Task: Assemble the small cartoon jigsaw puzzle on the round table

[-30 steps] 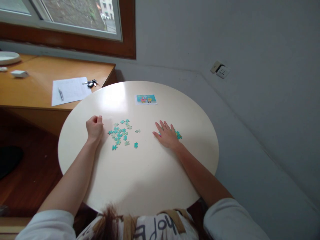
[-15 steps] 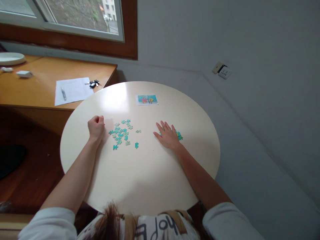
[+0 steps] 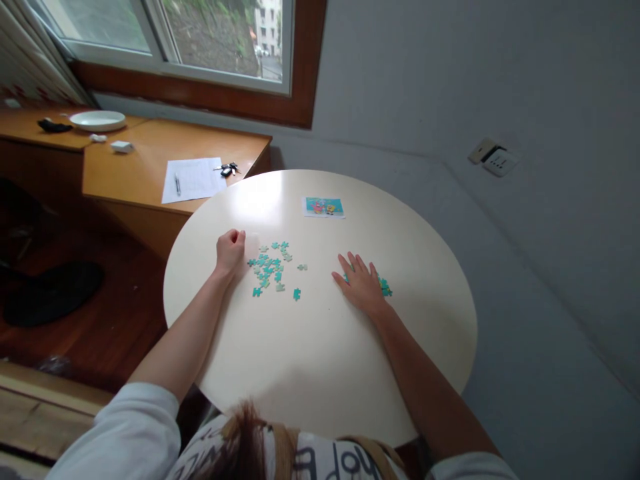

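My left hand point(image 3: 231, 252) rests on the white table as a closed fist, thumb side up, and no object shows in it. Just right of it lies a loose cluster of small jigsaw pieces point(image 3: 268, 263), teal and pale, with single pieces point(image 3: 297, 294) apart from the rest. My right hand point(image 3: 361, 283) lies flat, palm down and fingers spread, over joined jigsaw pieces point(image 3: 385, 287). Only teal and yellowish edges of these show beside the hand; the part beneath the palm is hidden. Farther back is a small picture card point(image 3: 324, 207) with two cartoon figures on teal.
The round white table point(image 3: 310, 360) adjoins a wooden desk point(image 3: 135, 177). On the desk are a paper sheet point(image 3: 193, 183), a pen point(image 3: 177, 184), keys point(image 3: 228, 169), a white box point(image 3: 121, 147) and a white round dish point(image 3: 98, 121). A wall with a socket point(image 3: 500, 161) stands at right.
My view has turned left, so everything appears farther right and more of the desk and a curtain show. Both hands keep their poses on the table; the pieces look unmoved.
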`<state>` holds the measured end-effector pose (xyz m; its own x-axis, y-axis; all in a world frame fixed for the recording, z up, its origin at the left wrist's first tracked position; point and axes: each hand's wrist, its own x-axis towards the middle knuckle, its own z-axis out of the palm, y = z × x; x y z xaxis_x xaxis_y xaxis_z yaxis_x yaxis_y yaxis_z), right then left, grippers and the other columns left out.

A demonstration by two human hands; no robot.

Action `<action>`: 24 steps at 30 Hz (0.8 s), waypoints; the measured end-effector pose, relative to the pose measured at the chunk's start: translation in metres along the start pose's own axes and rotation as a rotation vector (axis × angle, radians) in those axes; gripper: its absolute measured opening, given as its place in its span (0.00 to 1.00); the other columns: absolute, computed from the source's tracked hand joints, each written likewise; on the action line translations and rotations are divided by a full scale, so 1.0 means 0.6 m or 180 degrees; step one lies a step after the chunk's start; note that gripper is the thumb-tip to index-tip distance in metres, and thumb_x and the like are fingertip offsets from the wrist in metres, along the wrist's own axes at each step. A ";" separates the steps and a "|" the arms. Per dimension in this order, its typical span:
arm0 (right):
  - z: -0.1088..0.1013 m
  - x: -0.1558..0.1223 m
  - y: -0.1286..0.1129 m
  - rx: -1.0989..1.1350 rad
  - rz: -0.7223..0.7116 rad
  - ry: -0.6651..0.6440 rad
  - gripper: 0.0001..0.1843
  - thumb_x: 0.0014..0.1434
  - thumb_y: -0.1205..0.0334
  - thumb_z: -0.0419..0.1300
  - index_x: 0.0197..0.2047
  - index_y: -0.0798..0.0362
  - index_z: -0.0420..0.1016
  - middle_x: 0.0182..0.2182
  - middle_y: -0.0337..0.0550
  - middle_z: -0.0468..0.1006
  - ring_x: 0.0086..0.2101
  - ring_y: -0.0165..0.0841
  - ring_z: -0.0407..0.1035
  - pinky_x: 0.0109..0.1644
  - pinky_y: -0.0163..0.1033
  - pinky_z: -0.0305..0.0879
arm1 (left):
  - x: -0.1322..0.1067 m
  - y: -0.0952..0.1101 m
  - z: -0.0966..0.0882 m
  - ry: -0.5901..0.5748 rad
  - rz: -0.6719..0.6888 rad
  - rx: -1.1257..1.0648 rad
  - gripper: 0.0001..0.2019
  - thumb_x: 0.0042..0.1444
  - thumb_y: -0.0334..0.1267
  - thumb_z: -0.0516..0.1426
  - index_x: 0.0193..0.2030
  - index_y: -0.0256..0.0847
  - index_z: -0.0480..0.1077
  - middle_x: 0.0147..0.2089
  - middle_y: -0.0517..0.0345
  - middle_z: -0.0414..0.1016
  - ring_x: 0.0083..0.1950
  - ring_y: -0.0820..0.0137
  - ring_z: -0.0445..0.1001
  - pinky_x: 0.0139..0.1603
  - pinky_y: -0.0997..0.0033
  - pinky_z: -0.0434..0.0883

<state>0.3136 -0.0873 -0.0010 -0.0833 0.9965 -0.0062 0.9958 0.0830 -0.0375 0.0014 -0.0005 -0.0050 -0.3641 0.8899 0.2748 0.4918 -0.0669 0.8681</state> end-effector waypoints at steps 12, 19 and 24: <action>-0.003 -0.002 -0.001 0.0017 0.0000 0.0006 0.31 0.66 0.47 0.40 0.69 0.49 0.51 0.68 0.47 0.51 0.66 0.42 0.46 0.67 0.57 0.42 | -0.005 0.016 -0.003 -0.0111 0.0047 0.0046 0.15 0.52 0.37 0.53 0.17 0.41 0.55 0.18 0.66 0.54 0.24 0.74 0.54 0.28 0.71 0.54; -0.002 -0.001 0.001 -0.0003 -0.0001 -0.0006 0.32 0.66 0.47 0.40 0.69 0.50 0.51 0.68 0.48 0.51 0.66 0.42 0.46 0.67 0.57 0.42 | -0.006 0.017 -0.003 -0.0127 0.0023 0.0090 0.15 0.52 0.37 0.53 0.17 0.41 0.54 0.18 0.66 0.54 0.23 0.74 0.54 0.28 0.71 0.54; 0.001 0.000 0.002 -0.0023 -0.0004 -0.0002 0.31 0.66 0.47 0.40 0.69 0.49 0.51 0.68 0.48 0.50 0.66 0.42 0.45 0.67 0.57 0.42 | -0.006 0.017 -0.003 -0.0148 0.0040 0.0149 0.15 0.52 0.37 0.53 0.17 0.41 0.54 0.17 0.65 0.54 0.23 0.74 0.54 0.28 0.71 0.54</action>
<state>0.3149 -0.0871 -0.0017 -0.0846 0.9964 -0.0067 0.9960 0.0844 -0.0304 0.0063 -0.0051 0.0032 -0.3211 0.9091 0.2653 0.5329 -0.0582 0.8442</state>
